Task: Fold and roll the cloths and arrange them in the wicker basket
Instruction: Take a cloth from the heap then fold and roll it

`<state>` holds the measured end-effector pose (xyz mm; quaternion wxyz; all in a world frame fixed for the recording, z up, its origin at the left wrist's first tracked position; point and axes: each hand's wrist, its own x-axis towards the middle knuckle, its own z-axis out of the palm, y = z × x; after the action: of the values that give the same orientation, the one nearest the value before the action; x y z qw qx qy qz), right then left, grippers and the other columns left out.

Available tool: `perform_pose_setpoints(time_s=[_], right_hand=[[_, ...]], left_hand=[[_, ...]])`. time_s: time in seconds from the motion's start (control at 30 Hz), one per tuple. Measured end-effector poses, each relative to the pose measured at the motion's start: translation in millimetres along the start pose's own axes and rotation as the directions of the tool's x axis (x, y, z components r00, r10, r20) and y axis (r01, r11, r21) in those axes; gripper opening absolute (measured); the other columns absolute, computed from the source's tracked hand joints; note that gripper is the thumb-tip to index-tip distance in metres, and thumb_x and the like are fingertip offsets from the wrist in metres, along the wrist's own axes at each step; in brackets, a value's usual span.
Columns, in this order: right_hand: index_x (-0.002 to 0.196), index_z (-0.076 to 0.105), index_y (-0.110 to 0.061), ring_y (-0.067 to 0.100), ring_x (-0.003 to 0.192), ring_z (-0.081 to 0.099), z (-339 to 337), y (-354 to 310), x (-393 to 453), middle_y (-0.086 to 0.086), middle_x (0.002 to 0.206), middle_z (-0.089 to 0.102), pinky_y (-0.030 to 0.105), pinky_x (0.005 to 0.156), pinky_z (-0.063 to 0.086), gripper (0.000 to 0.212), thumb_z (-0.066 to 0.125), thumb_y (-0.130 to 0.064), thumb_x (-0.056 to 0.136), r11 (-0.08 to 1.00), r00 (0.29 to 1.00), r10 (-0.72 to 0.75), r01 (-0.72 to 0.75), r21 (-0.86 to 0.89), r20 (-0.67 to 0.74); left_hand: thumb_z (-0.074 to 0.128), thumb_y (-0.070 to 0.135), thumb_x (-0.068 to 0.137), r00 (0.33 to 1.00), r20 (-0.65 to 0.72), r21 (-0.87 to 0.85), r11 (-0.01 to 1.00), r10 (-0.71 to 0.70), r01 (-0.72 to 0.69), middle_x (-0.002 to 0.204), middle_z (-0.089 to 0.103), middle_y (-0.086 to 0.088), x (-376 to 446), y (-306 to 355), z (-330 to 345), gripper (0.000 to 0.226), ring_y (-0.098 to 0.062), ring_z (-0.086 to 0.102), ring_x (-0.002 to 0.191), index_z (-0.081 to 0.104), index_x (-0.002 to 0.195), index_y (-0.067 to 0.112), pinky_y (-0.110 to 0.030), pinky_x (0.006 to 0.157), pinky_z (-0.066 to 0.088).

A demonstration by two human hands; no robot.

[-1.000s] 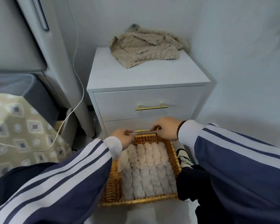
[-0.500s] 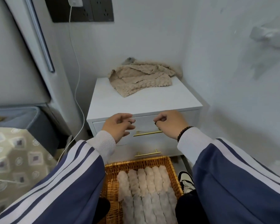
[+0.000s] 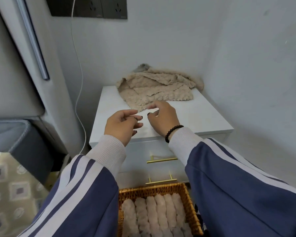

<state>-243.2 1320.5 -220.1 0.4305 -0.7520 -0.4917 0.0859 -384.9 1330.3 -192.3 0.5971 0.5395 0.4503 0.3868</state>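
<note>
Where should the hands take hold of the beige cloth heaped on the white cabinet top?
Probably the near corner of the beige cloth, which points toward the person and lies flat on the cabinet top. Both the left hand and right hand hover empty just in front, so come from the front and pinch that loose edge; the back is bunched against the wall.
</note>
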Motion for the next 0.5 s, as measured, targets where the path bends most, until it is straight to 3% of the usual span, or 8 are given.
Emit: perform_pose_setpoints(time_s=[0.13, 0.33, 0.43, 0.5], right_hand=[[0.118, 0.058, -0.016, 0.02, 0.099, 0.056, 18.9, 3.5, 44.9, 0.005, 0.125, 0.051, 0.032, 0.091, 0.045, 0.032, 0.051, -0.008, 0.088, 0.992, 0.998, -0.025, 0.032, -0.124, 0.055], [0.14, 0.041, -0.026, 0.028, 0.094, 0.059, 24.4, 16.6, 95.9, 0.006, 0.139, 0.03, 0.037, 0.087, 0.05, 0.056, 0.048, -0.004, 0.089, 0.949, 0.998, 0.056, -0.041, -0.313, 0.039], [0.143, 0.039, -0.029, 0.031, 0.102, 0.059, 25.1, 17.7, 111.5, 0.008, 0.145, 0.025, 0.036, 0.091, 0.049, 0.051, 0.049, -0.023, 0.094, 0.899, 0.979, 0.166, -0.103, -0.426, 0.115], [0.132, 0.054, -0.021, 0.03, 0.104, 0.058, 22.8, 15.8, 119.3, 0.012, 0.139, 0.041, 0.033, 0.089, 0.049, 0.039, 0.051, -0.031, 0.094, 0.869, 0.963, 0.196, -0.083, -0.488, 0.185]], left_hand=[[0.049, -0.001, 0.091, 0.998, 0.055, -0.005, 1.0, 0.004, -0.003, 0.086, 0.072, 0.004, 9.7, 5.3, -1.9, 0.026, -0.01, 0.068, 0.075, 0.065, 0.101, 0.018, -0.027, 0.077, 0.053], [0.049, 0.0, 0.09, 0.997, 0.073, -0.058, 0.998, -0.011, 0.015, 0.087, 0.072, 0.003, 16.7, 16.7, -2.7, 0.025, -0.009, 0.068, 0.076, 0.064, 0.098, 0.019, -0.025, 0.074, 0.053], [0.051, 0.001, 0.09, 0.996, 0.09, -0.08, 0.996, -0.022, 0.029, 0.087, 0.072, 0.003, 15.9, 20.7, -1.0, 0.023, -0.01, 0.067, 0.075, 0.063, 0.095, 0.02, -0.024, 0.073, 0.052], [0.05, 0.002, 0.091, 0.994, 0.103, -0.076, 0.997, -0.026, 0.034, 0.085, 0.072, 0.004, 13.7, 21.3, -0.9, 0.023, -0.008, 0.067, 0.073, 0.063, 0.095, 0.02, -0.022, 0.07, 0.052]])
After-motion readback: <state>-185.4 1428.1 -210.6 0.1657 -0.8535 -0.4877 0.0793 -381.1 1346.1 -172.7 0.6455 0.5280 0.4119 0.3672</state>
